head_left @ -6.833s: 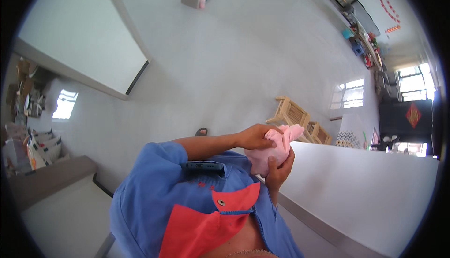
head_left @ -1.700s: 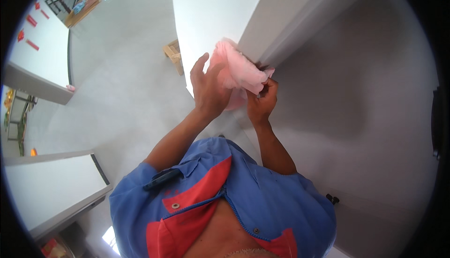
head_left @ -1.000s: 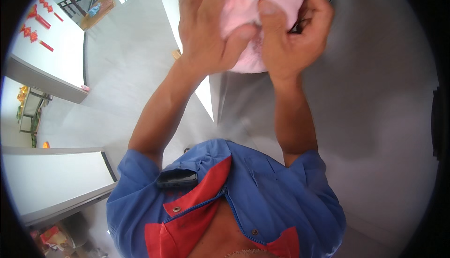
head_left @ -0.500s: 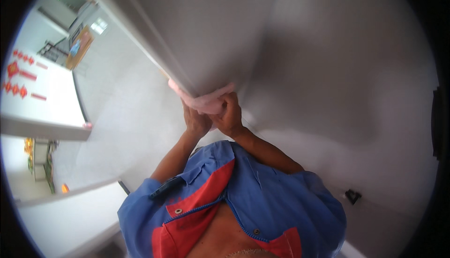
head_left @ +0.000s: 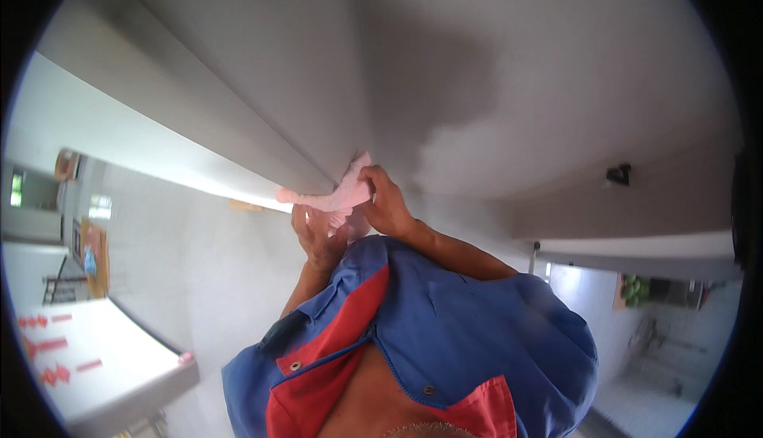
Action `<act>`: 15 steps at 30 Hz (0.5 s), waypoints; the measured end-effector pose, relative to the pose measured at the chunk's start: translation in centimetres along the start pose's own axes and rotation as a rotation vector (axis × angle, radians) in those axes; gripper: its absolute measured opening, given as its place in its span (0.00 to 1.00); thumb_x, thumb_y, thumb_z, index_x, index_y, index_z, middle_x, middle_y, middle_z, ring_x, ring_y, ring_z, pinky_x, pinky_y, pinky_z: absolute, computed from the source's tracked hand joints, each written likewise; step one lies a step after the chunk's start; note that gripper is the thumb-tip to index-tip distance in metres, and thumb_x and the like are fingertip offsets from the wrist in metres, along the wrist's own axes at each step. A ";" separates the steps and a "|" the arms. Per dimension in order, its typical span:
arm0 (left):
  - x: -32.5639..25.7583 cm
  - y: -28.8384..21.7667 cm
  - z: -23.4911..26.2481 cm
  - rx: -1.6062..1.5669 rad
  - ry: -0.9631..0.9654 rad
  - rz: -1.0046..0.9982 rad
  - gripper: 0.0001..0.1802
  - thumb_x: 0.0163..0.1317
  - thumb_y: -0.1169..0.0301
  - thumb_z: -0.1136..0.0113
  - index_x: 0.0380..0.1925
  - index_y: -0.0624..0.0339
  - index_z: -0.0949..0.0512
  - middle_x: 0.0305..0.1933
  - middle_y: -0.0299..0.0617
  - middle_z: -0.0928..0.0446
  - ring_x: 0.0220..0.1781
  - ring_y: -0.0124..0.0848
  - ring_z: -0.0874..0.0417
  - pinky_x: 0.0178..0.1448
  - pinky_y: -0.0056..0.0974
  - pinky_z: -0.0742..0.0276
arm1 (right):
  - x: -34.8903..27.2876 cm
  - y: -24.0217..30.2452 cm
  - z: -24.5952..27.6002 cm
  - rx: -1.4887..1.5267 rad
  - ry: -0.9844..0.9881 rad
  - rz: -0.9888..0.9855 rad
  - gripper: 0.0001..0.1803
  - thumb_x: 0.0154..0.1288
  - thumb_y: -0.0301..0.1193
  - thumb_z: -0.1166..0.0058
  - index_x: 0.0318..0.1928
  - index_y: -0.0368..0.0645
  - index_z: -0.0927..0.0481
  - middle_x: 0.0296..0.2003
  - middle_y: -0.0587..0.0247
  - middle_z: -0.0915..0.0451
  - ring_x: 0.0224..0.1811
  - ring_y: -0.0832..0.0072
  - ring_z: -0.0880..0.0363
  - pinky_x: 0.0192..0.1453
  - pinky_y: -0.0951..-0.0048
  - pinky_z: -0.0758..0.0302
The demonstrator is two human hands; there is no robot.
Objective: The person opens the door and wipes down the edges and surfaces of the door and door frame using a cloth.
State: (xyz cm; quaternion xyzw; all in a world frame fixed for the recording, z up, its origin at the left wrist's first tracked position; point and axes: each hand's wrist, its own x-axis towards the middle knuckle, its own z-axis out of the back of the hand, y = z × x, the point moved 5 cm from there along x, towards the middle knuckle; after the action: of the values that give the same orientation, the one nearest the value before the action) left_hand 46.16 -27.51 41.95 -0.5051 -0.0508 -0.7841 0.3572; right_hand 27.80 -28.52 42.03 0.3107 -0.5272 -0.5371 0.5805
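Observation:
A pink cloth [head_left: 343, 196] is bunched and folded against the edge of a tall grey-white panel [head_left: 230, 96], which could be a door or a wall end. My left hand [head_left: 319, 241] is closed on the cloth's lower left part, its fingers bent upward. On the other side, my right hand [head_left: 387, 206] pinches the cloth's right end, thumb and fingers closed. Both hands are close together in front of my chest. The cloth hides the part of the edge behind it, and some of my left fingertips are hard to make out.
A black fitting [head_left: 618, 174] sticks out from the white surface at right. Beyond an opening at lower right is a green plant [head_left: 634, 289]. Far left, a wooden table [head_left: 97, 257] stands past a white wall [head_left: 131, 350] with red hanging decorations [head_left: 56, 374].
My view has turned, so the panel edge slants more and the opening at right shows. The cloth is less wrapped round the edge, and its right end now points up. Both hands still hold it.

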 end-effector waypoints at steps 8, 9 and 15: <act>-2.1 0.7 -1.3 -0.291 0.179 0.110 0.29 0.53 0.79 0.37 0.59 0.67 0.24 0.64 0.61 0.31 0.65 0.59 0.27 0.65 0.53 0.28 | -3.3 -0.6 1.0 -0.149 -0.242 -0.044 0.24 0.53 0.17 0.39 0.52 0.40 0.24 0.47 0.50 0.21 0.49 0.47 0.21 0.52 0.56 0.23; -2.0 0.1 -1.8 -0.240 0.173 0.083 0.25 0.55 0.78 0.38 0.56 0.67 0.23 0.61 0.59 0.29 0.63 0.58 0.27 0.62 0.51 0.28 | -4.4 -0.8 1.5 -0.156 -0.266 -0.092 0.22 0.53 0.17 0.39 0.51 0.41 0.23 0.45 0.51 0.19 0.48 0.48 0.20 0.50 0.57 0.23; -3.8 -1.6 -1.5 -0.577 0.530 0.246 0.18 0.60 0.79 0.38 0.52 0.66 0.23 0.51 0.54 0.21 0.51 0.53 0.19 0.58 0.48 0.24 | -12.4 1.3 2.3 -0.054 -0.373 -0.259 0.19 0.58 0.20 0.37 0.51 0.39 0.23 0.39 0.56 0.19 0.40 0.66 0.20 0.45 0.66 0.24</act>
State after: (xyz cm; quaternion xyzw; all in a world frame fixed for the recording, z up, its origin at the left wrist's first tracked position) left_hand 44.90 -25.09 38.55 -0.3673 0.3256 -0.8206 0.2927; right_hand 27.70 -15.95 40.35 0.2556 -0.5662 -0.6694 0.4074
